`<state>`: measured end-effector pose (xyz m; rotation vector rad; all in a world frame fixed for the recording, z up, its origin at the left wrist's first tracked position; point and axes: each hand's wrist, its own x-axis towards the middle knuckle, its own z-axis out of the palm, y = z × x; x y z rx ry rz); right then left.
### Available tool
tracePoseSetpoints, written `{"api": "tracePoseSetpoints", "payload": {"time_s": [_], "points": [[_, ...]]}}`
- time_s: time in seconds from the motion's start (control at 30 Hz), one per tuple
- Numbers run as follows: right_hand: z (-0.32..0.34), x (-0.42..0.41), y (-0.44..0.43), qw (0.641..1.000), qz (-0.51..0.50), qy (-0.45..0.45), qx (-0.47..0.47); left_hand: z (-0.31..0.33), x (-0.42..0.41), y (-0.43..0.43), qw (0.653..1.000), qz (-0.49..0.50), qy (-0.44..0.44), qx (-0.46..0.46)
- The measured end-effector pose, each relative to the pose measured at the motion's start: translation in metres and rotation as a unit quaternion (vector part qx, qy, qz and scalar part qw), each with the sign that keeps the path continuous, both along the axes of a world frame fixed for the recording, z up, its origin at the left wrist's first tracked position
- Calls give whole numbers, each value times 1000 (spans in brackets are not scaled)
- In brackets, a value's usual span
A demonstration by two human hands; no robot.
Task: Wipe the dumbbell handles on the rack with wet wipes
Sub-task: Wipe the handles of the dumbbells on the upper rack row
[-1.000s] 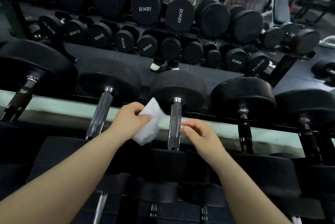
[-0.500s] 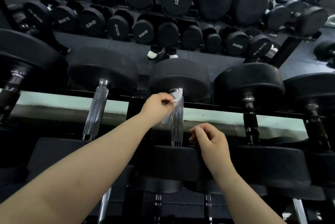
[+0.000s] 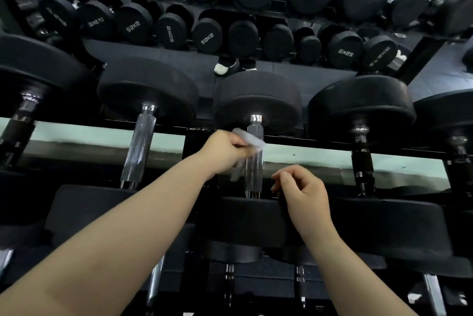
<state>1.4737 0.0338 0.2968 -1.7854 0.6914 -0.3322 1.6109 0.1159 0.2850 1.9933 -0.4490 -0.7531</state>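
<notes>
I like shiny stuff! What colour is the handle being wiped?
The handle touching the wipe is shiny silver; best in head view.

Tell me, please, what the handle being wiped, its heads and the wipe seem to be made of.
Handle: likely chromed steel, bright and reflective with fine knurling. Dumbbell head: probably a rubber or urethane coating, matte black without glare. Wipe in the left hand: seemingly thin nonwoven cloth, white, limp and creased; blur leaves this open.

White wet wipe (image 3: 249,139) crumpled against knurled chrome dumbbell handle (image 3: 254,162), racked
</notes>
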Motion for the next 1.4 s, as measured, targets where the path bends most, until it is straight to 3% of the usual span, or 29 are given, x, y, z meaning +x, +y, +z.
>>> {"api": "tracePoseSetpoints", "payload": {"time_s": [0.13, 0.37, 0.57, 0.63, 0.73, 0.97, 1.13, 1.2, 1.3, 1.4], "points": [[0, 1, 1, 1000, 3, 7, -11, -8, -16, 10, 993, -86, -48, 61], [-1, -1, -1, 1000, 5, 6, -2, -2, 12, -18, 992, 112, 12, -63], [1, 1, 0, 1000, -2, -3, 18, -8, -7, 14, 994, -30, 109, 7], [2, 1, 1, 1000, 0, -2, 27, -13, -14, 19, 992, -11, 128, 3], [2, 0, 0, 1000, 3, 0, 25, -19, -12, 14, 968, 87, 225, -63], [4, 0, 1, 1000, 8, -7, 19, -12, -4, -11, 926, 146, 339, -76], [2, 1, 0, 1000, 6, -1, 24, -16, 21, -18, 871, 277, 357, -192], [2, 1, 0, 1000, 5, 1, 20, -16, 20, -18, 880, 256, 350, -195], [2, 0, 0, 1000, 0, 3, 20, -19, 0, -5, 915, 167, 345, -128], [4, -2, 0, 999, 8, 13, 29, -22, -5, 7, 929, 102, 350, -71]]}}
